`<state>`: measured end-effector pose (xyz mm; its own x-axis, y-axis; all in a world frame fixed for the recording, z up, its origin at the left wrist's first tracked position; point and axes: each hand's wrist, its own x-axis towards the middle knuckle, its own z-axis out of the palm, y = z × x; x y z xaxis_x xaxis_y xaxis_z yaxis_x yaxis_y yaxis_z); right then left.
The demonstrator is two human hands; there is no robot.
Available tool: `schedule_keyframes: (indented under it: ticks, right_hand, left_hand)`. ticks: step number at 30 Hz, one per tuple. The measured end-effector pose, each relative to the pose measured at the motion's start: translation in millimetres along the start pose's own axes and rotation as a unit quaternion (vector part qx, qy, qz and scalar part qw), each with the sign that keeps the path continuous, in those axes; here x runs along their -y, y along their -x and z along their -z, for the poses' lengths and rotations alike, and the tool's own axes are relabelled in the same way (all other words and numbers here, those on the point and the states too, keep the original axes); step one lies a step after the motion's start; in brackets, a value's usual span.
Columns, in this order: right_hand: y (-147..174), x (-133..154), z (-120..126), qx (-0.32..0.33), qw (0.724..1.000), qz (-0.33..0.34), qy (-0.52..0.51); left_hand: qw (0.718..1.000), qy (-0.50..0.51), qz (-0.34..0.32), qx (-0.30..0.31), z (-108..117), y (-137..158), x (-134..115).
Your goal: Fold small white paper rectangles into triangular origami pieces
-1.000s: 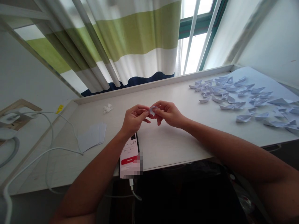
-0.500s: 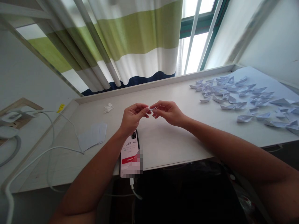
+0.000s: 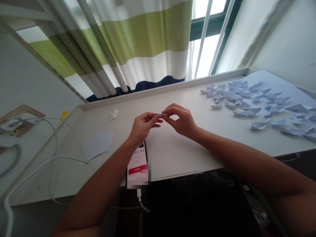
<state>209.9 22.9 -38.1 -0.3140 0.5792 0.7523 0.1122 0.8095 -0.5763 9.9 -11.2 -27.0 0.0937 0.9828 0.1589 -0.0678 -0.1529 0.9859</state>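
A small piece of folded paper is pinched above the table between my two hands, seen nearly edge-on as a thin pale strip. My left hand grips its left end between thumb and forefinger. At the right end, the thumb and fingertips of my right hand close on it. Most of the paper is hidden by the fingers. A phone showing a timer lies under my left wrist. Many folded paper boats are spread over the right side of the table.
Several white paper sheets lie at the left, with a crumpled white scrap behind them. White cables cross the left edge. A raised ledge runs along the back, before a striped curtain.
The paper has turned to a flatter, edge-on strip between my fingers. My left hand has shifted slightly right, and the fingers of both hands have regripped.
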Motion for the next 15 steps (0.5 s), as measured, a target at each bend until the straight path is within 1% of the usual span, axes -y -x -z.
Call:
schedule_keyframes:
  ticks: [4,7,9,11,15]
  right_hand:
    - [0.5,-2.1,-1.3,0.038,0.999,0.023,0.014]
    - [0.0,-0.5,-1.3,0.05,0.999,0.01,-0.007]
    - [-0.5,1.6,-1.0,0.045,0.998,-0.022,-0.042]
    - [-1.1,3.3,-0.7,0.036,0.993,-0.068,-0.087]
    - [-2.6,3.4,0.7,0.043,0.969,-0.154,-0.191]
  left_hand:
    - [0.999,-0.001,-0.028,-0.019,0.2,0.4,1.7]
    - [0.999,-0.01,-0.042,-0.028,1.8,-1.5,4.2]
    - [0.998,-0.012,-0.053,-0.028,2.4,-2.5,5.0]
    - [0.998,-0.015,-0.062,-0.023,2.3,-2.4,3.9]
    - [0.998,-0.018,-0.062,-0.008,1.2,0.1,-3.1]
